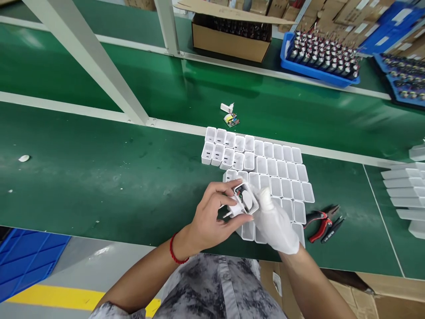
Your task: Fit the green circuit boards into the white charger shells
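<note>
My left hand [207,217], bare with a red cord at the wrist, pinches an open white charger housing [255,207] above the rows of cases. Wires and a round white part [247,199] show inside it. A white plug piece [235,209] with metal prongs sits between the same hand's fingers and the housing. On the other side, my right hand [277,226] in a white glove is closed against the housing, its thumb raised; its other fingertips are mostly hidden. Below and beyond stand rows of open white cases [271,168], some with slots in their bottoms.
Red-handled pliers [322,223] and a black tool [333,230] lie right of the cases. Behind the rows rest a circuit board [231,119] and a small white piece [227,107]. A blue tray [318,75] and cardboard box [229,42] occupy the shelf. More white cases [407,192] stand far right.
</note>
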A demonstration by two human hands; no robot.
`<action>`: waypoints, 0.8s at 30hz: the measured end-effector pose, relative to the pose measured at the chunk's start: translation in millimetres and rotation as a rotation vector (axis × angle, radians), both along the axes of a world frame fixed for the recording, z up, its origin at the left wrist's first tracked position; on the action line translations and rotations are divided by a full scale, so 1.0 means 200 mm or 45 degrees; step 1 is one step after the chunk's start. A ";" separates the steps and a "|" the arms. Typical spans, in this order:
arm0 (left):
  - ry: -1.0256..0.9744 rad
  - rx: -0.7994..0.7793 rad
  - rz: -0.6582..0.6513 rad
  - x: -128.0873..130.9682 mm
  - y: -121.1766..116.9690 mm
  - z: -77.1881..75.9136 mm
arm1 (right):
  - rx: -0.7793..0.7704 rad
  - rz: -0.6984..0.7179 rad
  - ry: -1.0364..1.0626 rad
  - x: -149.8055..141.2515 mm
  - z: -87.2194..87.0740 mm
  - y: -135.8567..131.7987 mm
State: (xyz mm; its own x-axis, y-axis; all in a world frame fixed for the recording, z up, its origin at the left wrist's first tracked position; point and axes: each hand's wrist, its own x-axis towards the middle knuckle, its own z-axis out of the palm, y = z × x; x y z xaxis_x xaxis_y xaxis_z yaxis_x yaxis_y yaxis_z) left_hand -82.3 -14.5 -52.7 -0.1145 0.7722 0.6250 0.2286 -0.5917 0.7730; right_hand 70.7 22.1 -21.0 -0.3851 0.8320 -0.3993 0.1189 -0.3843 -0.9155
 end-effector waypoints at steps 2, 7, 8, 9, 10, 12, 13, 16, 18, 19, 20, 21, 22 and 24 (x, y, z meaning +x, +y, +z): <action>-0.025 -0.004 -0.070 -0.03 0.01 0.01 | -0.002 0.044 0.038 0.02 0.02 0.00; -0.068 -0.023 -0.230 -0.09 0.03 0.03 | -0.052 0.070 0.174 0.06 0.03 0.00; -0.064 -0.015 -0.261 -0.09 0.04 0.03 | -0.056 0.086 0.220 0.07 0.04 0.00; -0.056 -0.004 -0.286 -0.10 0.04 0.04 | -0.047 0.116 0.266 0.08 0.04 0.00; -0.047 0.007 -0.304 -0.11 0.04 0.05 | -0.026 0.160 0.298 0.09 0.05 0.00; -0.036 0.020 -0.330 -0.12 0.05 0.06 | 0.056 0.268 0.295 0.10 0.06 0.00; -0.034 0.026 -0.342 -0.12 0.05 0.07 | 0.121 0.316 0.252 0.11 0.06 0.00; -0.017 0.075 -0.366 -0.12 0.06 0.10 | 0.369 0.351 0.087 0.13 0.04 -0.02; 0.003 0.112 -0.364 -0.11 0.07 0.11 | 0.507 0.312 0.037 0.13 0.02 -0.02; 0.018 0.120 -0.357 -0.11 0.08 0.12 | 0.545 0.288 0.025 0.13 0.01 -0.03; 0.036 0.121 -0.347 -0.10 0.08 0.13 | 0.565 0.270 0.007 0.13 0.00 -0.03; 0.057 0.119 -0.336 -0.10 0.08 0.13 | 0.577 0.254 -0.020 0.14 0.00 -0.03; 0.077 0.118 -0.321 -0.10 0.09 0.13 | 0.590 0.239 -0.051 0.15 0.00 -0.02; 0.097 0.116 -0.255 -0.10 0.10 0.11 | 0.628 0.212 -0.123 0.17 0.01 0.01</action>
State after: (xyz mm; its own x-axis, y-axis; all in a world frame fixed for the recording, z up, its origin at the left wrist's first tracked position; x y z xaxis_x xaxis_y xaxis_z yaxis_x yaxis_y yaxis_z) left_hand -102.2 4.8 -29.9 0.0856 0.7146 0.6943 0.1549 -0.6979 0.6992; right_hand 104.5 24.6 -19.4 -0.5090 0.8606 -0.0163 0.2347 0.1205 -0.9646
